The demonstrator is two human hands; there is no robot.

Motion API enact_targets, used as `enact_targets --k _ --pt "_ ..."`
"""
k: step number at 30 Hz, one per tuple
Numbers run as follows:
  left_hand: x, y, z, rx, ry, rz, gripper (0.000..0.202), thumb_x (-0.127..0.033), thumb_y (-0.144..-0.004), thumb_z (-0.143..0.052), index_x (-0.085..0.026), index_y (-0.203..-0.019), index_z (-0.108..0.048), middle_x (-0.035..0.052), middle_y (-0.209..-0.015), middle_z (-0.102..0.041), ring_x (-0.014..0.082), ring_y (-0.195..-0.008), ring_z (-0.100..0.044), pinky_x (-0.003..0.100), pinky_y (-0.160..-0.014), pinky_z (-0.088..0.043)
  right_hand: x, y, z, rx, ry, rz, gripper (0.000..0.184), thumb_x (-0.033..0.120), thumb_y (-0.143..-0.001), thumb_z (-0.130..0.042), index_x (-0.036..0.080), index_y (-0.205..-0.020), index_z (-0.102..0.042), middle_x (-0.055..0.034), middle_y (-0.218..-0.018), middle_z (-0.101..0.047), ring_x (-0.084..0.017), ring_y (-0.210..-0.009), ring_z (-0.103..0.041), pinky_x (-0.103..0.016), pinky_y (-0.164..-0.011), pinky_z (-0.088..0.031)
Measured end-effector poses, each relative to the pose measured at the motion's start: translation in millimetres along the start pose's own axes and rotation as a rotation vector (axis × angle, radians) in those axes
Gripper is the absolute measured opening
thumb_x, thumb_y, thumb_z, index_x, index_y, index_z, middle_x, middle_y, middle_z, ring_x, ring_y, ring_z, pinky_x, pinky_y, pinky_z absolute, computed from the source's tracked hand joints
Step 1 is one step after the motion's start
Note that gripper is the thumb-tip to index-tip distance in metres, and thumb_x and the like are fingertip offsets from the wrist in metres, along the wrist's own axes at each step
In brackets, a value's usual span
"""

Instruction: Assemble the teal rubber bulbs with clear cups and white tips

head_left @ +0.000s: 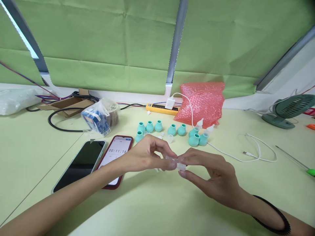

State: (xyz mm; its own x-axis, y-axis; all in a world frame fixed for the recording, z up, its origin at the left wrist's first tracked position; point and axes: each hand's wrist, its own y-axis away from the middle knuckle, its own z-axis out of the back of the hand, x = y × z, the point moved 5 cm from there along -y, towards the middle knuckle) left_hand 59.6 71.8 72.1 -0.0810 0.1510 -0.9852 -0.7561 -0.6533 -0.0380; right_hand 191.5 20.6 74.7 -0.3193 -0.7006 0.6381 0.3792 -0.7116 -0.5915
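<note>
My left hand point(147, 154) and my right hand point(209, 173) meet over the pale green table point(157, 206). Each pinches a small clear plastic piece point(175, 162), and the two pieces touch between the fingertips. Behind the hands stands a row of several teal rubber bulbs point(172, 131); a few at the right carry clear tips point(199, 123). Other small clear parts point(169, 138) lie loose among the bulbs.
Two phones lie at the left: a dark-screened one point(81, 164) and a red-cased one point(115, 157) showing a timer. A plastic bag with a blue box point(100, 116), a yellow power strip point(161, 108), pink bubble wrap point(201, 98), a white cable point(256, 150) and a green fan point(287, 109) sit around.
</note>
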Motion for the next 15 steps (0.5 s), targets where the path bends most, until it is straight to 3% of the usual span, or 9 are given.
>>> enact_targets --k 4,10,15 --pt "8.2 -0.6 -1.5 -0.025 0.195 0.076 0.01 -0.015 -0.06 -0.068 -0.011 -0.068 -0.063 0.0012 -0.062 -0.06 0.008 -0.052 -0.053 0.021 -0.05 -0.045 1.6 -2.1 -2.2 0.012 0.006 0.035 0.041 0.001 -0.067 -0.061 0.029 -0.097 -0.056 -0.0009 -0.085 -0.065 -0.017 -0.077 -0.059 -0.033 -0.064 -0.05" --pt "3.7 2.0 4.3 -0.109 0.187 0.065 0.011 -0.016 -0.058 -0.069 -0.011 -0.065 -0.062 0.002 -0.062 -0.061 0.0099 -0.052 -0.054 0.022 -0.049 -0.044 -0.3 -2.9 0.7 -0.008 0.075 0.026 0.043 0.007 -0.069 -0.06 0.028 -0.106 -0.052 -0.0027 -0.092 -0.064 -0.019 -0.081 -0.058 -0.037 -0.07 -0.05" --pt "-9.1 5.9 22.8 -0.272 0.199 -0.076 0.008 -0.015 -0.061 -0.067 -0.012 -0.065 -0.061 0.0021 -0.06 -0.062 0.0106 -0.051 -0.055 0.022 -0.048 -0.044 -19.7 -14.1 22.7 -0.124 0.343 -0.011 0.043 0.019 -0.076 -0.054 0.025 -0.117 -0.043 -0.0077 -0.122 -0.046 -0.024 -0.11 -0.044 -0.041 -0.082 -0.046"
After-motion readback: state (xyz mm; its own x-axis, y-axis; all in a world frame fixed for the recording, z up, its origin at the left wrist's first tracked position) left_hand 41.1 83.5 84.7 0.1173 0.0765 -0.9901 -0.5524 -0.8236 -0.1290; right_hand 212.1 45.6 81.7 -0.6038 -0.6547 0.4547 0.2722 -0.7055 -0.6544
